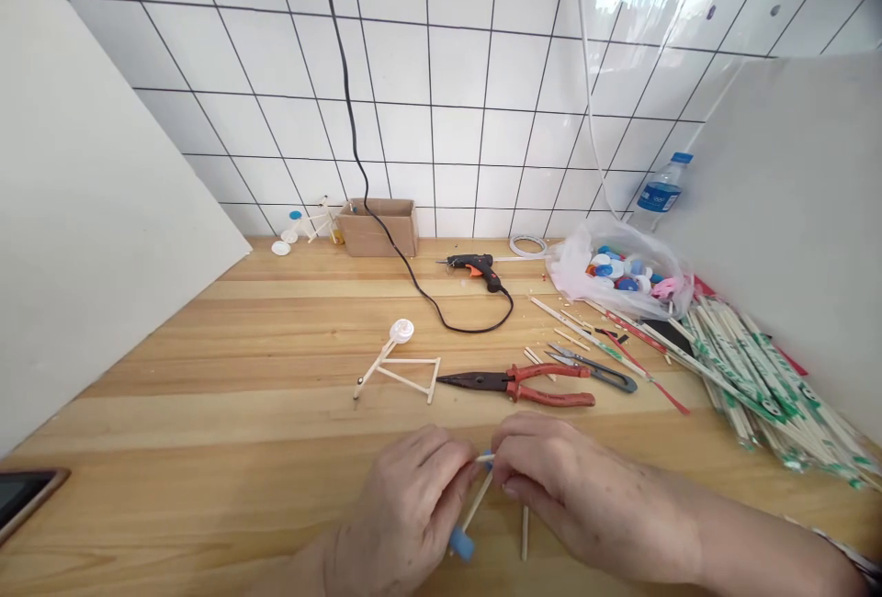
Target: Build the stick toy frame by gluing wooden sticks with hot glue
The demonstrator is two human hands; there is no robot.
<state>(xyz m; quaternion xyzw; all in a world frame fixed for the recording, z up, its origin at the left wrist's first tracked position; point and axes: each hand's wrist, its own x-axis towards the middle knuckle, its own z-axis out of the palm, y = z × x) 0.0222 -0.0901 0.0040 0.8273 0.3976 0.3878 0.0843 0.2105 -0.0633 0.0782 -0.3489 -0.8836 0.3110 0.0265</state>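
Near the front of the table my left hand (413, 507) and my right hand (585, 498) pinch a short thin wooden stick (484, 458) between them, its ends hidden in my fingers. Just under the right fingertips shows a small bit of blue. From there another wooden stick (477, 501) slants down to a blue cap-like piece (461, 544) beside my left palm. A third stick (525, 533) points downward below my right fingers; whether it is joined cannot be seen. Beyond my hands lies a small stick frame (408, 373) with a white bottle cap (401, 331) at its top.
Red-handled pliers (551, 384) and thread snips (599, 371) lie beyond my right hand. Farther back are a glue gun (475, 268), a cardboard box (378, 230) and a bag of caps (620, 271). Wrapped chopsticks (772, 386) cover the right side; a phone (28, 496) lies left.
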